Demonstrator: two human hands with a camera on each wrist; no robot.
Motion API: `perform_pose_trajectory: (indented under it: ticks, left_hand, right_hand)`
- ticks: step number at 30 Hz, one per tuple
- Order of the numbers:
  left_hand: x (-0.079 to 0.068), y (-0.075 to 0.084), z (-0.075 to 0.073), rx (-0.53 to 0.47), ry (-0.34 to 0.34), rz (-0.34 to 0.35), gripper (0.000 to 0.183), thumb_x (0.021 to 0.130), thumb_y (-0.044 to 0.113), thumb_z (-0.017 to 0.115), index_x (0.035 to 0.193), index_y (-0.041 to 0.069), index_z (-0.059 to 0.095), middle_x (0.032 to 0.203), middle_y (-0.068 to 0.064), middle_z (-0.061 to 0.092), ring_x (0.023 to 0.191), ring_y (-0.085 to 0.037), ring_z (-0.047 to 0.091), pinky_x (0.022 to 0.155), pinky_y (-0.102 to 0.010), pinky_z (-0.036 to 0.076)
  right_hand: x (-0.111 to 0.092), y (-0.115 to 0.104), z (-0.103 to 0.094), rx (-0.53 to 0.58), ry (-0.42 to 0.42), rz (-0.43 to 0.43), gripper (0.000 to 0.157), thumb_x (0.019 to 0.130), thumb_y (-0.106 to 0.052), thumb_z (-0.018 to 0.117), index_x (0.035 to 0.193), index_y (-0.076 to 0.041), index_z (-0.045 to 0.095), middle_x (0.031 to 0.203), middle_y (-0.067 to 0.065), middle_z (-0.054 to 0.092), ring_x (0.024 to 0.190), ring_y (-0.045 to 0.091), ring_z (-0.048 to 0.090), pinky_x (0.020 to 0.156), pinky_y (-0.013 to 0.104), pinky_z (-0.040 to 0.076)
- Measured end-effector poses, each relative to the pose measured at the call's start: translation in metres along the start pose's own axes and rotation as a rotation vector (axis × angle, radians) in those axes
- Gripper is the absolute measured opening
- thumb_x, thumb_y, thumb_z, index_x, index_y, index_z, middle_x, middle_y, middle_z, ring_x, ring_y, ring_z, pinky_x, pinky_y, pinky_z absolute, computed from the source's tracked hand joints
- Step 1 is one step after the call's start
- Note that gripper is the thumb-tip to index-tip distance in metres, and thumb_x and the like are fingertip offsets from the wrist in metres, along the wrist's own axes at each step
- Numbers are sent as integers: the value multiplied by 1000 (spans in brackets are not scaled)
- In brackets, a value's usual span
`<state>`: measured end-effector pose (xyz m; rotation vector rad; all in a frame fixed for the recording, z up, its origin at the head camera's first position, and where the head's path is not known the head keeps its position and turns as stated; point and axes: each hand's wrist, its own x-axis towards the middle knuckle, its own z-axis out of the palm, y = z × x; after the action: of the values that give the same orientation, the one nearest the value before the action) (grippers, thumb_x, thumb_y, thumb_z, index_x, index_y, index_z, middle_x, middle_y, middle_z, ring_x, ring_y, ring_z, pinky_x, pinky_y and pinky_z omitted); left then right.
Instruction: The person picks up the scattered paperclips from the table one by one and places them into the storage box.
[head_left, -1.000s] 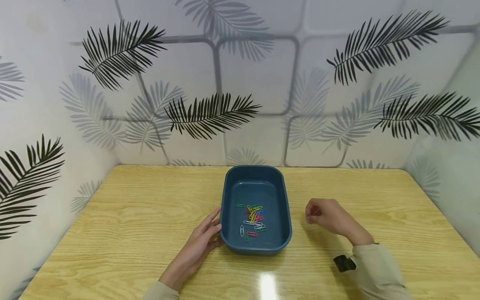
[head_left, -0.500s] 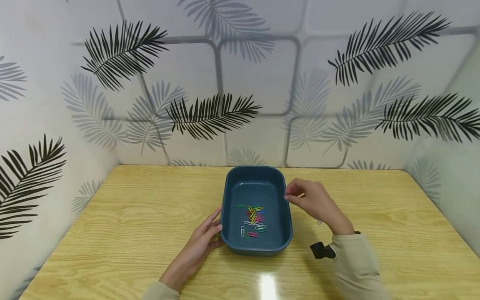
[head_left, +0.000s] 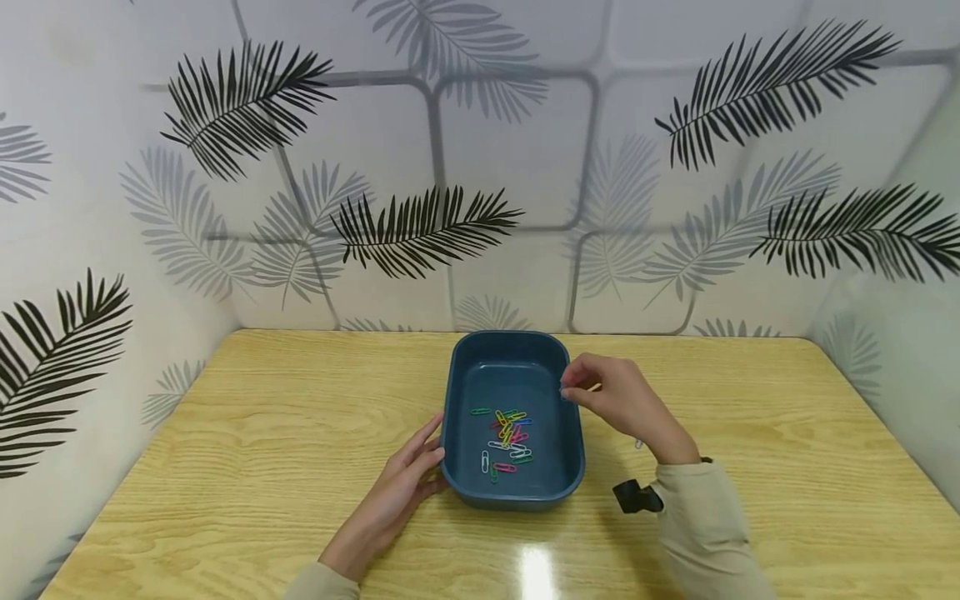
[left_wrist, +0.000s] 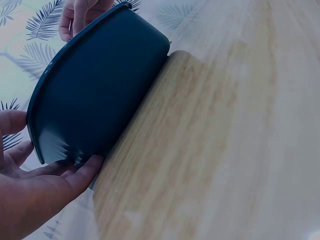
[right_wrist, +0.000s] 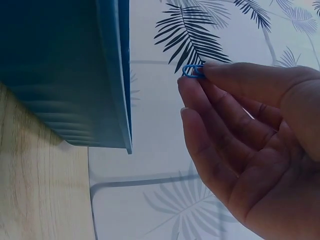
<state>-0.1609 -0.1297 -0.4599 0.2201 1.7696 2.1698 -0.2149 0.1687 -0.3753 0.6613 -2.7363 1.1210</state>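
Note:
A dark blue plastic bin [head_left: 517, 504] stands on the wooden table, several coloured paper clips [head_left: 510, 433] loose on its floor. My left hand [head_left: 405, 471] rests against the bin's left side, its fingers [left_wrist: 82, 175] touching the outer wall and rim. Over the bin's right rim, my right hand [head_left: 611, 396] pinches a blue paper clip [right_wrist: 192, 71] between thumb and fingertip. The right wrist view shows the other fingers loosely bent below the clip, with the bin's wall to their left.
A small whitish paper clip [head_left: 639, 444] lies on the table [head_left: 300, 417] to the right of the bin, partly behind the right wrist. A leaf-patterned wall [head_left: 517, 283] borders the table's back edge.
My right hand has moved left from the table's right side to the bin's right rim. That uncovers the whitish clip on the table. The left hand and bin stay put.

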Motion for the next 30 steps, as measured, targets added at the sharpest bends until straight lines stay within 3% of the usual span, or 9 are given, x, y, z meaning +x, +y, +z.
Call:
perform_pose_trajectory:
  ticks: [30]
  left_hand:
    - [1, 0, 1, -5, 14, -5, 60, 102, 18, 48, 156, 15, 20, 153, -24, 25, 136, -35, 34, 99, -42, 40]
  right_hand:
    - [-1, 1, 1, -6, 12, 17, 4, 89, -2, 68, 92, -5, 68, 89, 3, 67, 86, 23, 64, 75, 40, 53]
